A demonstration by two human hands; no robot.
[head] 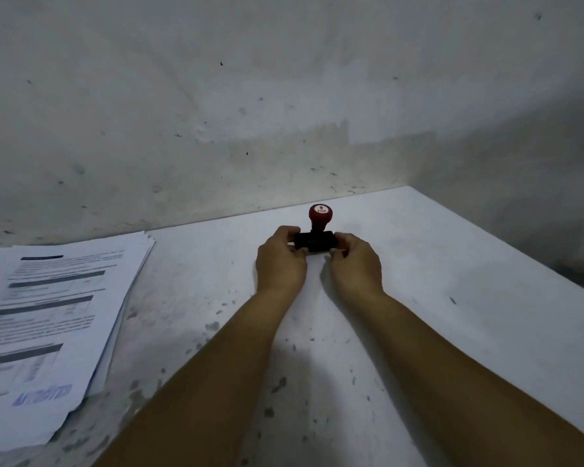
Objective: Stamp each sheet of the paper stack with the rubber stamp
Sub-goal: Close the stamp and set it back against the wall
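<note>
The rubber stamp (pixel 318 230) stands upright near the table's far edge, with a red round handle and a black rectangular base. My left hand (pixel 281 261) grips the base's left end with curled fingers. My right hand (pixel 355 262) grips its right end the same way. The paper stack (pixel 44 325) lies at the left of the table, loosely fanned, printed text on its top sheet and a blue stamp mark near that sheet's lower edge.
The white table (pixel 418 298) is speckled with dark stains, thickest between my forearms and the papers. A stained wall (pixel 284 112) runs right behind the table's far edge. The table's right edge slants down at the right.
</note>
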